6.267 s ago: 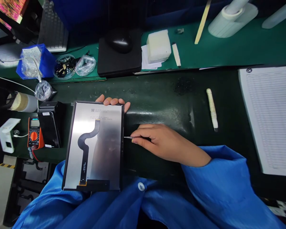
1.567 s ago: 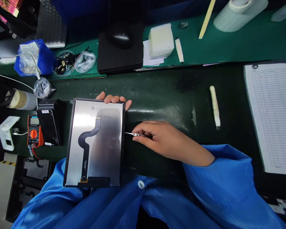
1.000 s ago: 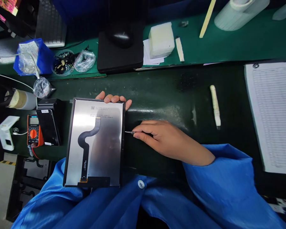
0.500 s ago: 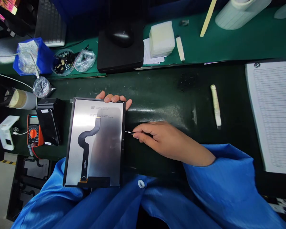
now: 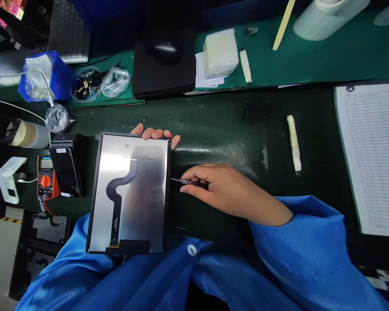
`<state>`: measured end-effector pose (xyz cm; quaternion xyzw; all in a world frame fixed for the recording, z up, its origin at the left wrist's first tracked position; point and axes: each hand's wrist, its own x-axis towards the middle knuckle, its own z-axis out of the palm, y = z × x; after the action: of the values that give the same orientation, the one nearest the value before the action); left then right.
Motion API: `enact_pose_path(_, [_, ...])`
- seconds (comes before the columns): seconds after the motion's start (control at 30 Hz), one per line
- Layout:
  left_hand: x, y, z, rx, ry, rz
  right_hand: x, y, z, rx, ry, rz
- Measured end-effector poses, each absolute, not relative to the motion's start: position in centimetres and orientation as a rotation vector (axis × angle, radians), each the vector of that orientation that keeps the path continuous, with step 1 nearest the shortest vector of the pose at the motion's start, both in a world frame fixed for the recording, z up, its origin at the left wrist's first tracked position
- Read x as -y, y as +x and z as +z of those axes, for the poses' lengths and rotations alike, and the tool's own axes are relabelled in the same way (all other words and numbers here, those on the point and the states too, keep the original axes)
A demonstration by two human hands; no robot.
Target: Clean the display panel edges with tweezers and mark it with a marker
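Note:
A large thin display panel (image 5: 145,203) with a silver metal back stands tilted up, held from behind by my left hand (image 5: 154,134), whose fingertips curl over its far edge. A black flex cable (image 5: 118,203) curves down the panel's back to a dark strip at the near edge. My right hand (image 5: 214,190) pinches fine metal tweezers (image 5: 188,182). Their tips sit just off the panel's right edge, with no contact that I can make out.
A dark green mat (image 5: 233,121) lies under my hands, with a cream stick (image 5: 294,144) on it. A multimeter (image 5: 45,175) and a smartphone (image 5: 65,172) stand left of the panel. A ruled sheet (image 5: 371,151) lies right. Beyond are a foam block (image 5: 220,54) and a mouse (image 5: 164,47).
My right hand has shifted slightly, and more of the tweezers now shows beyond my fingers. The panel and my left hand have barely moved.

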<state>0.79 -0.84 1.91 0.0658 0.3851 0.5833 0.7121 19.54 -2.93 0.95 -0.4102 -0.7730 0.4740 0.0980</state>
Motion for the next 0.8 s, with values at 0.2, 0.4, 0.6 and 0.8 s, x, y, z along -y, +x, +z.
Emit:
enact_pose_path(0.2, [0.4,0.5,1.1,-0.805,0.060,1.282,2.9,19.5,0.9,2.333,-1.177,1.398])
enact_pose_path(0.4, [0.3,0.3,0.7,-0.785,0.066,1.278,2.9,19.4,0.8,2.305,-1.167,1.428])
enact_pose_path(0.6, [0.7,0.2,0.6,-0.726,0.076,1.274,3.0,19.5,0.8,2.231,-1.213,1.443])
enact_pose_path(0.8, [0.4,0.0,0.5,-0.666,-0.022,1.256,2.9,19.5,0.6,2.304,-1.129,1.356])
